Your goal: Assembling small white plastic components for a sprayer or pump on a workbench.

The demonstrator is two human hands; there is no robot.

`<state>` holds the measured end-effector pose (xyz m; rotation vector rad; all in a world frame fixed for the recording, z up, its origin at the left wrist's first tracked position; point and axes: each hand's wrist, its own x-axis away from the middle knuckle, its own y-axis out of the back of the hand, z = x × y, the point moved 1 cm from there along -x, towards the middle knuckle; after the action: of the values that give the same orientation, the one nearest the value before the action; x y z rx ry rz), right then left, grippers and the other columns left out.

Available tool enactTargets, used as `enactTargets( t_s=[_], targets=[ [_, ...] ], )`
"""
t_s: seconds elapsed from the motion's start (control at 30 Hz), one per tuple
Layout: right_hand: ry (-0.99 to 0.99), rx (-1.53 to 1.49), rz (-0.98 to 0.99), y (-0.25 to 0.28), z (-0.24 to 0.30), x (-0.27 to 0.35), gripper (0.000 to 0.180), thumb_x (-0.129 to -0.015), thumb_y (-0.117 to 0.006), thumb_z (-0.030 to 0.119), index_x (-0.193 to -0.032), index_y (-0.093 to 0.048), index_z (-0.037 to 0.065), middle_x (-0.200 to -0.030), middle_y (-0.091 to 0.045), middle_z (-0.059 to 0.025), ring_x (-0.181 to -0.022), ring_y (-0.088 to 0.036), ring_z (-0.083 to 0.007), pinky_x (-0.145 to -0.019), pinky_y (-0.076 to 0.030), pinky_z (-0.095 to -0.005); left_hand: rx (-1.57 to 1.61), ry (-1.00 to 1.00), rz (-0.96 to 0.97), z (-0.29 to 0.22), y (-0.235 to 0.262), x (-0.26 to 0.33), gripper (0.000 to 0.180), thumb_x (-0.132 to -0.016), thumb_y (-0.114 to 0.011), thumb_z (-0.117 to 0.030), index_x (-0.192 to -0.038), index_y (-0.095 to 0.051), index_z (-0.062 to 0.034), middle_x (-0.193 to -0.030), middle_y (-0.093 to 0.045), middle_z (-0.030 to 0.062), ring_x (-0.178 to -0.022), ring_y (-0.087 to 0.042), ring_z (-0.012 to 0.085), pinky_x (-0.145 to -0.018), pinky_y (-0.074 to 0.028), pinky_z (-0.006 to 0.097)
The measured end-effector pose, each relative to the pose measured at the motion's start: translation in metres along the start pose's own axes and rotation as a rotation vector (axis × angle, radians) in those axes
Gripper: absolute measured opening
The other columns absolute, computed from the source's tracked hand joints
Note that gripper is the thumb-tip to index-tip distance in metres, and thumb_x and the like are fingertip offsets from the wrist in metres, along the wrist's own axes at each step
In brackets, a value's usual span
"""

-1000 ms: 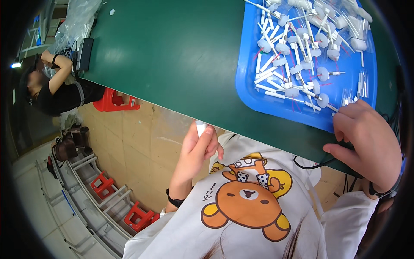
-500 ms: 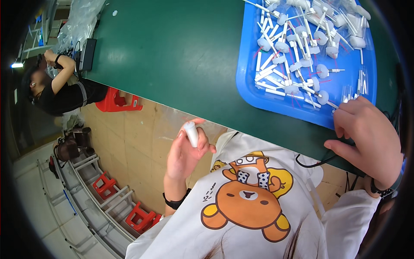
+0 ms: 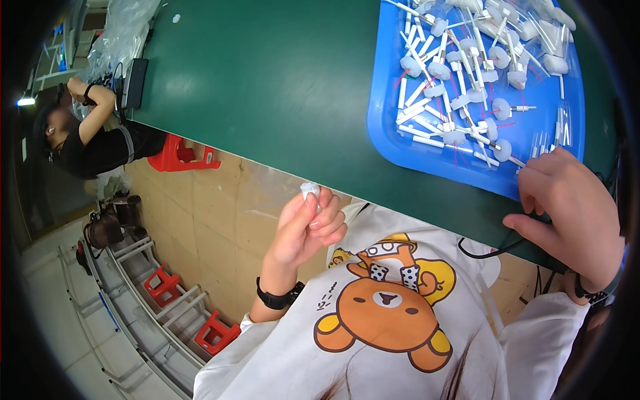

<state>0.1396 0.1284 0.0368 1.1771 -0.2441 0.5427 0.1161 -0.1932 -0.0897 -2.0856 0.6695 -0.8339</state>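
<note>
In front of my body, past the table's near edge, my left hand (image 3: 303, 230) is closed around a small white plastic tube (image 3: 310, 189). Only the tube's wide top end shows above the thumb and forefinger; the fingers cover the rest. My right hand (image 3: 563, 200) lies over the near right corner of the blue tray (image 3: 393, 155), its thumb spread away from the bent fingers. Some of its fingertips are hidden, and I see nothing in its grip. Clear thin tubes (image 3: 541, 143) lie in the tray just beyond the knuckles.
The tray holds several white sticks (image 3: 420, 139) with round whitish discs (image 3: 501, 107) and red threads. It stands on a green table (image 3: 267, 80). A dark cable (image 3: 490, 252) hangs at the near edge. Far left, another person (image 3: 100, 133) sits by a red stool (image 3: 183, 155).
My left hand has closed its fingers around the white tube, turned it and moved slightly right. My right hand has barely moved. The whole view has shifted slightly.
</note>
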Motion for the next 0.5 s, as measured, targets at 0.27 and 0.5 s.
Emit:
enactTargets(
  t_s=[0.27,0.5],
  targets=[
    [-0.023,0.04,-0.087,-0.002,0.007,0.006,0.027,-0.065,-0.074,0.011,-0.065,-0.048,0.005,-0.068,-0.053,-0.0099,-0.071,-0.051,-0.0293,-0.067,-0.04,-0.0359,0.239,0.179,0.495,0.016,0.025,0.002,0.08,-0.092,-0.028,-0.058,-0.14,-0.022,0.0051,-0.092,-0.062,0.0219,-0.071,-0.062,0.0283,-0.077,-0.052,0.049],
    [-0.043,0.034,-0.052,-0.001,0.01,0.008,0.026,-0.066,-0.074,0.009,-0.067,-0.049,0.002,-0.071,-0.053,-0.0134,-0.075,-0.051,-0.033,-0.069,-0.041,-0.0393,0.151,0.125,0.575,0.017,0.041,0.007,0.082,-0.091,-0.03,-0.058,-0.141,-0.019,0.0058,-0.11,-0.06,0.0247,-0.09,-0.062,0.0349,-0.09,-0.045,0.049]
  ],
)
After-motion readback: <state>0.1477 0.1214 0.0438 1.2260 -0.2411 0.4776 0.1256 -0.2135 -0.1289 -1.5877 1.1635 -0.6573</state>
